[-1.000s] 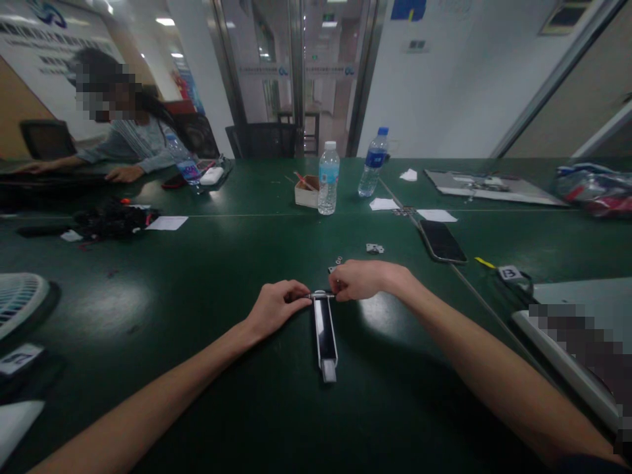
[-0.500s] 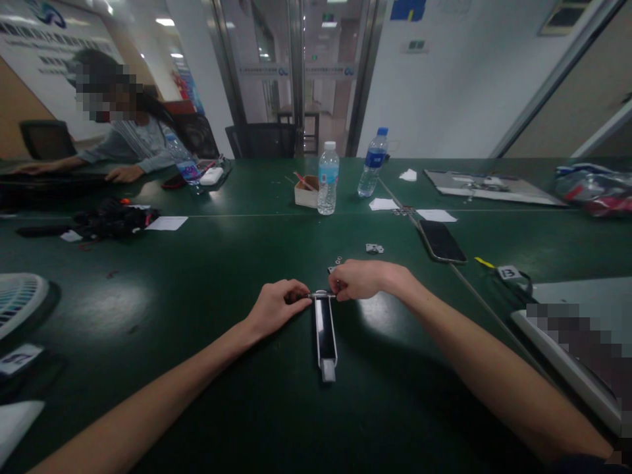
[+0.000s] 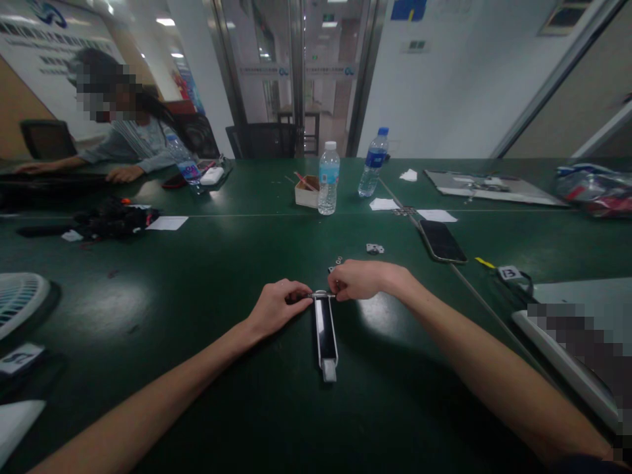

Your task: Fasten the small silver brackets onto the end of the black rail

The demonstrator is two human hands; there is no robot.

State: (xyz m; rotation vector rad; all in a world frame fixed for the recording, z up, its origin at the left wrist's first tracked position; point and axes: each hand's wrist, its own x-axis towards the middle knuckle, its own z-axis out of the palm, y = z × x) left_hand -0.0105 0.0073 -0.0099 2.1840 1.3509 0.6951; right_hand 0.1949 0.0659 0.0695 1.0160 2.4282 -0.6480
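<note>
A long, narrow device [image 3: 326, 332] with a glossy black face, white sides and a pale grey end piece lies on the green table, pointing toward me. Across its far end runs a thin metal shaft. My left hand [image 3: 279, 304] is closed around the dark handle of what looks like a screwdriver [image 3: 297, 297], held sideways with its shaft toward the device. On the other side, my right hand [image 3: 355, 280] is pinched at the shaft's right end. Its curled fingers hide whatever is between them. Small metal parts [image 3: 338, 261] lie just beyond the right hand.
Farther off are a metal bracket [image 3: 375, 249], a phone [image 3: 442, 241], two water bottles [image 3: 328, 179] and a small box [image 3: 306, 192]. A laptop [image 3: 567, 368] stands at right, a white slatted object [image 3: 22, 299] at left. Another person [image 3: 133, 131] sits at the far left.
Hardly anything differs. My left fingers have shifted slightly, showing more of the dark handle. The right hand and the device stay in place.
</note>
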